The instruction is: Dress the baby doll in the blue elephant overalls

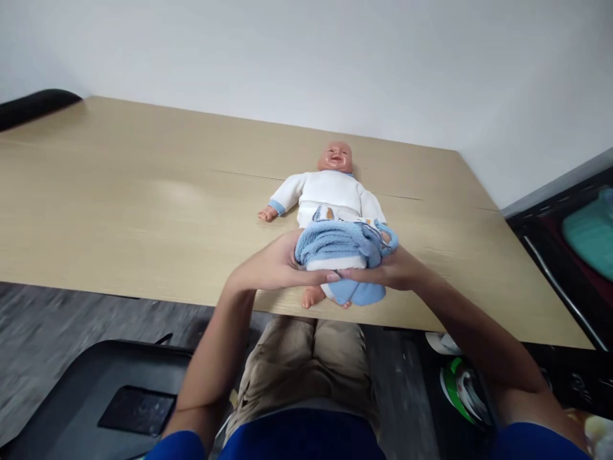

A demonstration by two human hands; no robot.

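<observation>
Doll faceup, head toward wall, blue cloth crosswise

At lower left, a dark phone-like slab is supported by a black chair; up top, a white wall is seen.

The person wears blue top, beige trousers.

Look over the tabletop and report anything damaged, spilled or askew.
A thin dark line shows on the tabletop either side of the doll; it breaks the even surface and may be a seam or a crack. No spill shows. The blue cloth looks rumpled, bunched between the left hand and right hand.
</observation>
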